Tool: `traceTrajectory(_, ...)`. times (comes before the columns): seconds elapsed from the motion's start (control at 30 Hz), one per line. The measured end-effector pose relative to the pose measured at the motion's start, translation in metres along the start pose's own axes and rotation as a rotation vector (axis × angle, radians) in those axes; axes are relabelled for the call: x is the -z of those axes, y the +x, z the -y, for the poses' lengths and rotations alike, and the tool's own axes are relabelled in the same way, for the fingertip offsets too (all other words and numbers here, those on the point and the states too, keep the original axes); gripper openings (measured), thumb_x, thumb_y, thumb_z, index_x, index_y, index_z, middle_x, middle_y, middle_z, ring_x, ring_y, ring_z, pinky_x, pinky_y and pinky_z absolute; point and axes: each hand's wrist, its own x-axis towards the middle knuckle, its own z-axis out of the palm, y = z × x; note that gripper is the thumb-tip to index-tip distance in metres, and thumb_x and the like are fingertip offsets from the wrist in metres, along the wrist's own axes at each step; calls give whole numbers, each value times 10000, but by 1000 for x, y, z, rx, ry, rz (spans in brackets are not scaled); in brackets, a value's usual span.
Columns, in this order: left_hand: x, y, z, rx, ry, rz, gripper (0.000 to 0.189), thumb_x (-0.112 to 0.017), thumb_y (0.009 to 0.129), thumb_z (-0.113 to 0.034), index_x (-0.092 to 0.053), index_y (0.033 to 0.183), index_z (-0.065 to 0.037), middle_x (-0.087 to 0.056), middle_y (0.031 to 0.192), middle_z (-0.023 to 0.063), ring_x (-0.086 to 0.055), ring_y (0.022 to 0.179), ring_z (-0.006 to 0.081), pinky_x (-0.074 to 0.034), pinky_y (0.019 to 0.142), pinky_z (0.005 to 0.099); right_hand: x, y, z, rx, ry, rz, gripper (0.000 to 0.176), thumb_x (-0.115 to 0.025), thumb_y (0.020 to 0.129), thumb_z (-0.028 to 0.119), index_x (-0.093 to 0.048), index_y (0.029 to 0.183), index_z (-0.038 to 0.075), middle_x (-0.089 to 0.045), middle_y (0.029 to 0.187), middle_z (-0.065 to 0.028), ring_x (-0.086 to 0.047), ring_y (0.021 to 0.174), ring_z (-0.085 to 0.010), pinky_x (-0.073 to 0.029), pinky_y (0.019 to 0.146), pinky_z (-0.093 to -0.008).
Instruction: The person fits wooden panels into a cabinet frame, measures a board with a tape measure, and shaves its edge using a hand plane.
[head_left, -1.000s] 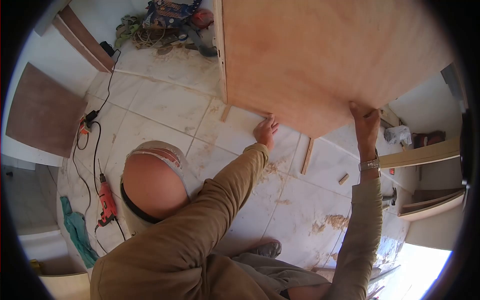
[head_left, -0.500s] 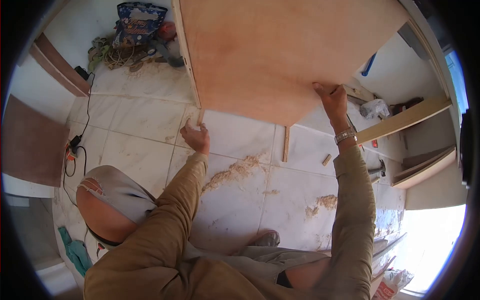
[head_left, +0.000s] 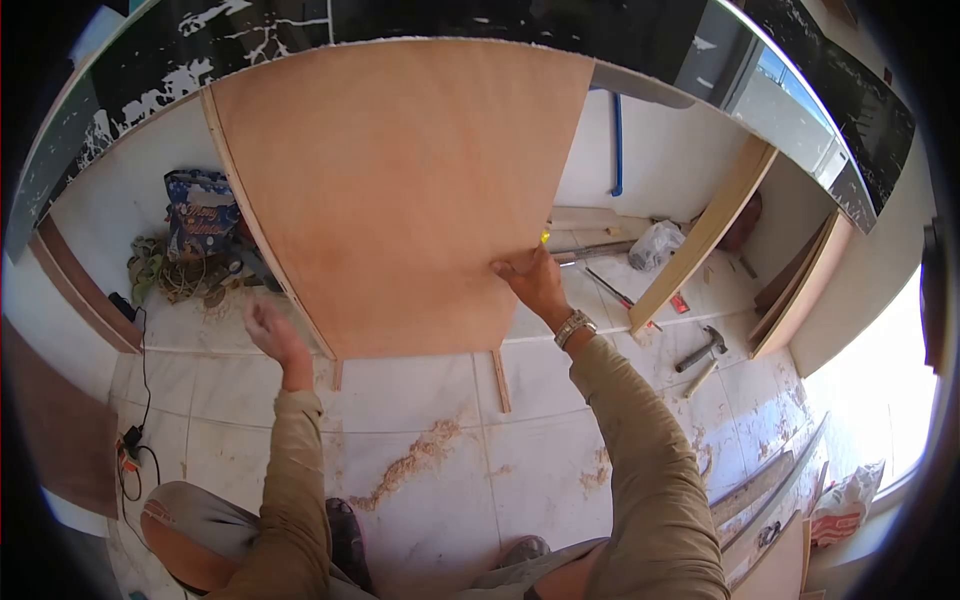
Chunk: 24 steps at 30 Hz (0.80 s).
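A plywood panel (head_left: 390,210) with a thin wooden strip along its left side stands upright beneath a black countertop. My right hand (head_left: 540,288) grips the panel's right edge, its thumb on the front face and the other fingers mostly hidden behind. Just off the lower left edge is my left hand (head_left: 275,333), its fingers loosely apart with nothing in them. Two short wooden strips, a left one (head_left: 337,375) and a right one (head_left: 501,380), show at the panel's bottom on the tiled floor.
The black countertop (head_left: 430,22) spans the top. A wooden post (head_left: 705,235) stands to the right, near a hammer (head_left: 703,348). Sawdust (head_left: 415,462) lies on the tiles. At left are a blue bag (head_left: 200,215) and a black cable (head_left: 146,365).
The view has tilted up, bringing the countertop into sight. The panel now appears more upright and farther off. My right hand stays on its edge; my left hand is beside its left edge.
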Motion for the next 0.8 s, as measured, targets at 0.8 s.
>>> traceTrajectory(0.8, -91, 155, -141, -180, -196, 929, 646, -681, 886, -535, -537, 1156, 34, -629, 921, 77, -591, 904, 172, -478, 819, 300, -1, 9, -4, 46, 31, 91, 438, -787, 827, 318, -631, 1009, -48, -669, 842, -75, -629, 700, -128, -518, 579, -275)
